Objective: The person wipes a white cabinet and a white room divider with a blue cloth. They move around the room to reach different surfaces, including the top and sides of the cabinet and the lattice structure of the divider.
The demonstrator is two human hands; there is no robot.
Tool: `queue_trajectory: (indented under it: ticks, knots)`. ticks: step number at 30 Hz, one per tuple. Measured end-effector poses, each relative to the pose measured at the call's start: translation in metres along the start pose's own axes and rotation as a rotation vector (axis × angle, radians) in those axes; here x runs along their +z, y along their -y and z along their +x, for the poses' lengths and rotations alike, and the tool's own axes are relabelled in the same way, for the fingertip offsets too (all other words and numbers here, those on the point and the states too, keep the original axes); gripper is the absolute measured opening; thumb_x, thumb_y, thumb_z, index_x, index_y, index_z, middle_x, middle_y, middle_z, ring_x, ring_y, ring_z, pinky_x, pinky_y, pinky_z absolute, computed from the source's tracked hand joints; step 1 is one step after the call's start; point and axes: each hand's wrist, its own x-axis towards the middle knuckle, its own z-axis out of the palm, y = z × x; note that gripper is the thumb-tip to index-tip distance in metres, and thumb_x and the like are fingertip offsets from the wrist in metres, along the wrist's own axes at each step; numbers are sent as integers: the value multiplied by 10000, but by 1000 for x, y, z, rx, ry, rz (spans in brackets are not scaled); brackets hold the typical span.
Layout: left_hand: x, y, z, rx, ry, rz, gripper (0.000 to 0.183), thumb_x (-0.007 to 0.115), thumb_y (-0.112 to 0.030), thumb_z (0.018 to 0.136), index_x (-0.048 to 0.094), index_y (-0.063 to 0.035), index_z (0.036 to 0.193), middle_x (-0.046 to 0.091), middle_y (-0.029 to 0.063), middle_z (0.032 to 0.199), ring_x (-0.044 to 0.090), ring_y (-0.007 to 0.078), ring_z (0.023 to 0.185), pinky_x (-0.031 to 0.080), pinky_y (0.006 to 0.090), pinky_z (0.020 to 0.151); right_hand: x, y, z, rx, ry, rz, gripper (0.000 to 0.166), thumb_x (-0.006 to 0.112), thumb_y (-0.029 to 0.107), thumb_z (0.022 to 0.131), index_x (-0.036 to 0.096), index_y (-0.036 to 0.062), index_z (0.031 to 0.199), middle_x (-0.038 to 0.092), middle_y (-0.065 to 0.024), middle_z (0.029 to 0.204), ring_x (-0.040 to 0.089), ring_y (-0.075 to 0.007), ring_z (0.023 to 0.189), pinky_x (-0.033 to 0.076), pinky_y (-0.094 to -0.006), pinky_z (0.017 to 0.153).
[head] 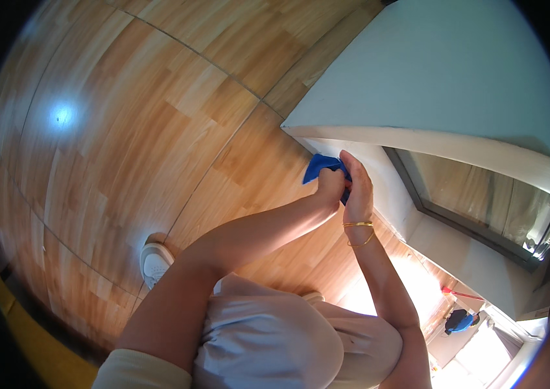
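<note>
A blue cloth [320, 166] is bunched between my hands, in front of the low white wall by the window. My left hand [331, 184] is closed around its middle, and one folded corner sticks out to the left. Close against it, my right hand [360, 185] is upright with its fingers extended and its palm towards the cloth. Part of the cloth shows beside that palm, but whether the right fingers grip it is hidden. Gold-coloured bangles [358, 224] circle my right wrist.
A dark-framed window [479, 194] is set in the wall at right, under a pale blue-green surface [426, 73]. Wood-pattern floor tiles [158, 121] spread at left. A person in blue [461, 321] is far off at lower right, near a red-headed pole [462, 293].
</note>
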Motion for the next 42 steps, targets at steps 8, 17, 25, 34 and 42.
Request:
queue_trajectory:
  ticks: [8, 17, 25, 34, 42]
  knots:
    - [-28, -60, 9, 184, -122, -219, 59, 503, -25, 800, 557, -16, 824, 572, 56, 798, 552, 140, 691, 443, 277, 616, -7, 4, -7, 49, 53, 22, 446, 375, 401, 932, 523, 80, 1204, 527, -58, 1222, 455, -163, 1150, 350, -309, 900]
    - [-29, -14, 15, 69, 31, 148, 169, 525, -180, 824, 587, -40, 895, 567, 36, 859, 511, 124, 755, 392, 277, 639, -5, -19, -7, -190, 30, -243, 338, 481, 174, 883, 522, 53, 1196, 520, -113, 1187, 483, -210, 1085, 369, -316, 942]
    - [-61, -49, -1, -180, 303, 58, 595, 389, -609, 842, 461, -141, 1203, 458, 30, 1222, 399, 187, 1142, 291, 429, 947, 18, -50, 12, -573, 180, -791, 560, 548, 99, 802, 362, 78, 1331, 281, -172, 1388, 293, -351, 1270, 268, -437, 1037]
    - [-67, -64, -21, -62, 264, 273, 715, 489, -567, 813, 310, -133, 1352, 257, 44, 1427, 161, 197, 1324, 47, 502, 1040, 25, -82, 55, -922, 64, -1388, 508, 449, 176, 848, 350, 33, 1325, 247, -117, 1432, 205, -255, 1342, 186, -424, 1085]
    - [-62, -13, -16, -234, 424, 370, 788, 584, -481, 796, 222, -99, 1383, 192, 86, 1458, 104, 213, 1358, 124, 491, 1043, -68, -124, 26, -613, 13, -1463, 762, 644, 162, 721, 252, -25, 1348, 214, -175, 1436, 174, -304, 1346, 159, -422, 1096]
